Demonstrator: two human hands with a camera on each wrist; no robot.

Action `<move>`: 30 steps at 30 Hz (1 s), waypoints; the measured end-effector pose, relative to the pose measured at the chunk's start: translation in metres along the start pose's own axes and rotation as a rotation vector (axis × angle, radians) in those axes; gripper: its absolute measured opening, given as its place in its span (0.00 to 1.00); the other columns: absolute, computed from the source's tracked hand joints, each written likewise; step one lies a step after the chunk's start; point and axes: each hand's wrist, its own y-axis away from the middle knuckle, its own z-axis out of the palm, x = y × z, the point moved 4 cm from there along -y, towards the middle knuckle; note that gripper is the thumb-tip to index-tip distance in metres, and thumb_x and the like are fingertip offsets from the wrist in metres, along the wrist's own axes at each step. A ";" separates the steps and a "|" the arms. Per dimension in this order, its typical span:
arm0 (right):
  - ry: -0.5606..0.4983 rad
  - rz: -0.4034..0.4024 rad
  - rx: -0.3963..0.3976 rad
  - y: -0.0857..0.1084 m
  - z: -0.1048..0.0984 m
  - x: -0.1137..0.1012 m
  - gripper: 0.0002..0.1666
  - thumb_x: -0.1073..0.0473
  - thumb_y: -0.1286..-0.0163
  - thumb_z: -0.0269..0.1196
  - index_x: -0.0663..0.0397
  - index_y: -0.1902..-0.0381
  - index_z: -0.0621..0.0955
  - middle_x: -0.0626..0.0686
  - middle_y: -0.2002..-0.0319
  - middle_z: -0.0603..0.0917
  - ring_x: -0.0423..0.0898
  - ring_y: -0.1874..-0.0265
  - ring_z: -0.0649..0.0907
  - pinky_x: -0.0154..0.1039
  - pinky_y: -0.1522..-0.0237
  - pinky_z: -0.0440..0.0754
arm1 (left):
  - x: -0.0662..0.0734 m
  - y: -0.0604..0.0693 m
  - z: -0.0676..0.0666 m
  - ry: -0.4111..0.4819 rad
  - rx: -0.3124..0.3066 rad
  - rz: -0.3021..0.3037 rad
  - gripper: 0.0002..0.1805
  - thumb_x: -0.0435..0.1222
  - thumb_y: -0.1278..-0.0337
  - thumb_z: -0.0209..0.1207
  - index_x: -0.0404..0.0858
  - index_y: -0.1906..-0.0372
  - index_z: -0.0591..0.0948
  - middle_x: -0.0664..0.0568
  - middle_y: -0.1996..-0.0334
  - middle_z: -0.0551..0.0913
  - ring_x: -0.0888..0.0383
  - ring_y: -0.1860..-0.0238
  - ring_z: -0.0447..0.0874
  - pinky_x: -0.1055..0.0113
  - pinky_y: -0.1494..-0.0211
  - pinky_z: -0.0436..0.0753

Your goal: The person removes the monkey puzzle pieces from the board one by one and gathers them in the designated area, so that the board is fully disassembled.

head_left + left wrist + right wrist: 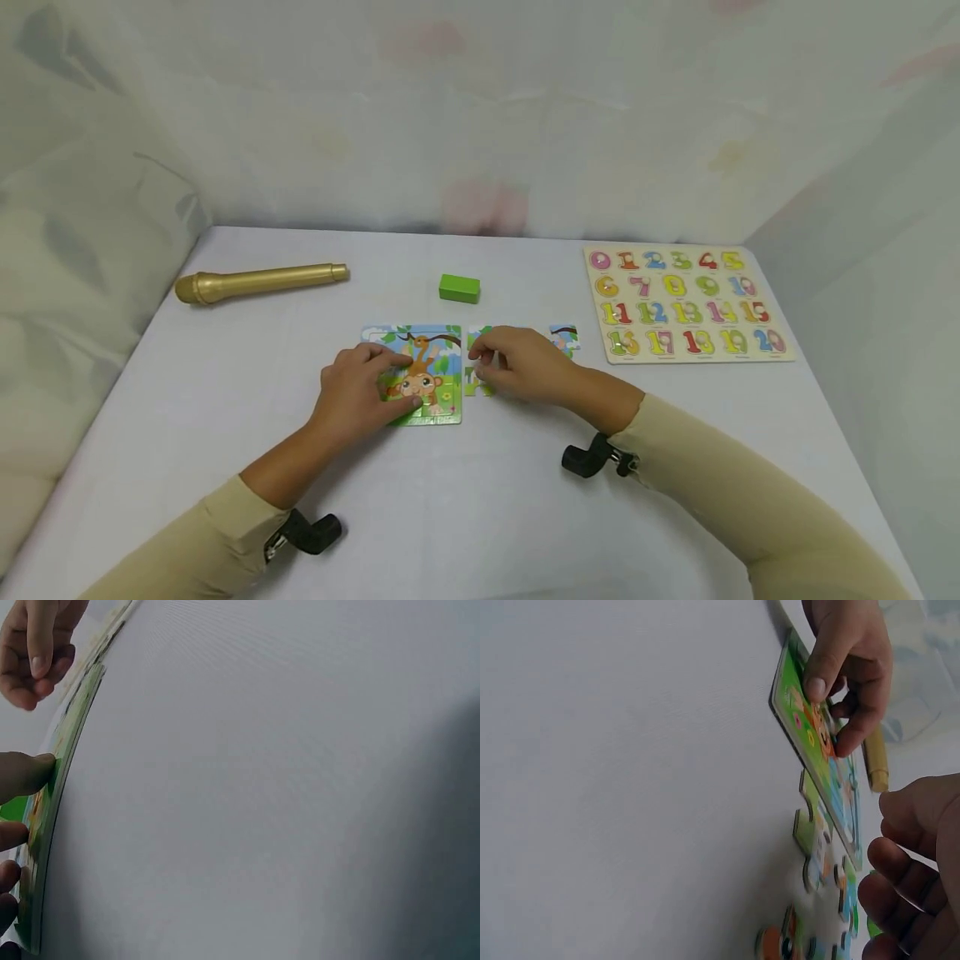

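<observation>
A square monkey puzzle board (447, 392) lies on the table, its picture showing a monkey hanging from a branch. My left hand (356, 392) rests on its left part, thumb and fingertips touching the surface. Just right of the board, my right hand (528, 364) hovers over loose puzzle pieces (808, 832), fingers bent and apart from the thumb, with nothing seen between them. One loose piece (565, 337) shows beyond that hand; other pieces are partly hidden under it.
A green block (459, 289) stands behind the board. The gold microphone (262, 282) lies at the back left. A wooden number board (697, 304) with figures 0 to 20 lies at the back right. White fabric walls border the table.
</observation>
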 end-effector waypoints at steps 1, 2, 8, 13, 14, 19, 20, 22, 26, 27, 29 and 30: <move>-0.005 -0.003 -0.009 -0.003 0.001 -0.002 0.12 0.59 0.25 0.67 0.54 0.47 0.86 0.44 0.58 0.84 0.38 0.68 0.77 0.36 0.61 0.78 | 0.000 0.000 0.000 -0.004 -0.005 -0.003 0.33 0.50 0.51 0.82 0.43 0.40 0.88 0.43 0.41 0.81 0.37 0.41 0.76 0.35 0.45 0.70; -0.006 -0.003 -0.020 -0.006 0.003 -0.003 0.13 0.59 0.25 0.67 0.54 0.46 0.86 0.45 0.58 0.84 0.38 0.67 0.77 0.36 0.61 0.78 | 0.001 -0.001 0.001 -0.007 -0.007 -0.005 0.33 0.51 0.51 0.82 0.43 0.40 0.88 0.43 0.41 0.82 0.37 0.41 0.76 0.35 0.45 0.71; 0.063 0.025 -0.099 -0.027 0.013 -0.010 0.21 0.56 0.26 0.67 0.50 0.37 0.85 0.46 0.49 0.85 0.41 0.56 0.80 0.37 0.52 0.79 | 0.001 -0.002 0.000 -0.027 -0.014 0.000 0.32 0.52 0.50 0.81 0.44 0.41 0.88 0.43 0.41 0.82 0.36 0.41 0.77 0.34 0.46 0.71; 0.200 0.029 -0.153 -0.042 0.021 -0.018 0.28 0.51 0.24 0.67 0.47 0.29 0.82 0.48 0.44 0.83 0.44 0.49 0.80 0.40 0.47 0.78 | -0.001 -0.004 0.000 -0.044 -0.028 0.010 0.33 0.52 0.50 0.81 0.44 0.40 0.87 0.43 0.41 0.81 0.36 0.40 0.77 0.33 0.45 0.71; 0.219 0.029 -0.159 -0.044 0.022 -0.020 0.28 0.51 0.24 0.68 0.47 0.29 0.81 0.49 0.43 0.82 0.45 0.48 0.80 0.41 0.46 0.78 | -0.001 -0.004 0.000 -0.046 -0.030 0.011 0.33 0.52 0.50 0.81 0.44 0.40 0.87 0.43 0.41 0.81 0.36 0.40 0.77 0.33 0.45 0.71; 0.306 0.055 -0.193 -0.051 0.026 -0.022 0.31 0.49 0.25 0.69 0.45 0.27 0.80 0.49 0.39 0.81 0.47 0.43 0.80 0.44 0.42 0.79 | 0.000 -0.005 0.000 -0.044 -0.035 0.010 0.33 0.52 0.50 0.80 0.43 0.40 0.87 0.42 0.41 0.81 0.36 0.40 0.76 0.33 0.45 0.71; 0.315 0.061 -0.198 -0.051 0.027 -0.022 0.30 0.49 0.25 0.69 0.45 0.27 0.81 0.49 0.39 0.81 0.48 0.42 0.80 0.44 0.42 0.79 | 0.000 -0.005 0.000 -0.045 -0.036 0.010 0.33 0.52 0.50 0.80 0.43 0.40 0.87 0.42 0.41 0.81 0.36 0.40 0.76 0.33 0.45 0.72; 0.320 0.067 -0.205 -0.053 0.028 -0.020 0.28 0.51 0.26 0.69 0.43 0.29 0.82 0.48 0.40 0.81 0.47 0.43 0.80 0.44 0.42 0.79 | 0.000 -0.005 -0.001 -0.047 -0.037 0.009 0.33 0.52 0.50 0.80 0.43 0.40 0.87 0.42 0.41 0.81 0.36 0.40 0.76 0.33 0.45 0.72; 0.277 0.067 -0.211 -0.055 0.029 -0.020 0.25 0.57 0.28 0.69 0.42 0.34 0.84 0.48 0.43 0.81 0.46 0.45 0.80 0.44 0.43 0.79 | 0.000 -0.005 -0.002 -0.050 -0.034 0.009 0.32 0.52 0.50 0.80 0.43 0.40 0.87 0.42 0.41 0.81 0.35 0.41 0.77 0.33 0.46 0.72; 0.265 0.066 -0.213 -0.054 0.029 -0.020 0.24 0.58 0.29 0.68 0.42 0.35 0.84 0.48 0.43 0.81 0.46 0.45 0.80 0.44 0.43 0.79 | 0.000 -0.006 -0.002 -0.047 -0.034 0.008 0.32 0.52 0.50 0.80 0.43 0.40 0.87 0.42 0.41 0.81 0.35 0.41 0.77 0.33 0.46 0.72; 0.253 0.067 -0.218 -0.054 0.029 -0.020 0.25 0.59 0.31 0.68 0.42 0.36 0.85 0.48 0.44 0.81 0.46 0.46 0.79 0.45 0.43 0.79 | 0.000 -0.006 -0.002 -0.043 -0.037 0.009 0.32 0.52 0.50 0.80 0.43 0.40 0.87 0.42 0.41 0.81 0.35 0.41 0.77 0.33 0.46 0.72; 0.247 0.070 -0.219 -0.053 0.029 -0.020 0.25 0.60 0.31 0.68 0.42 0.36 0.85 0.47 0.45 0.81 0.46 0.46 0.79 0.45 0.43 0.79 | 0.000 -0.006 -0.002 -0.040 -0.039 0.009 0.32 0.52 0.50 0.80 0.44 0.40 0.87 0.42 0.41 0.81 0.35 0.41 0.77 0.33 0.46 0.72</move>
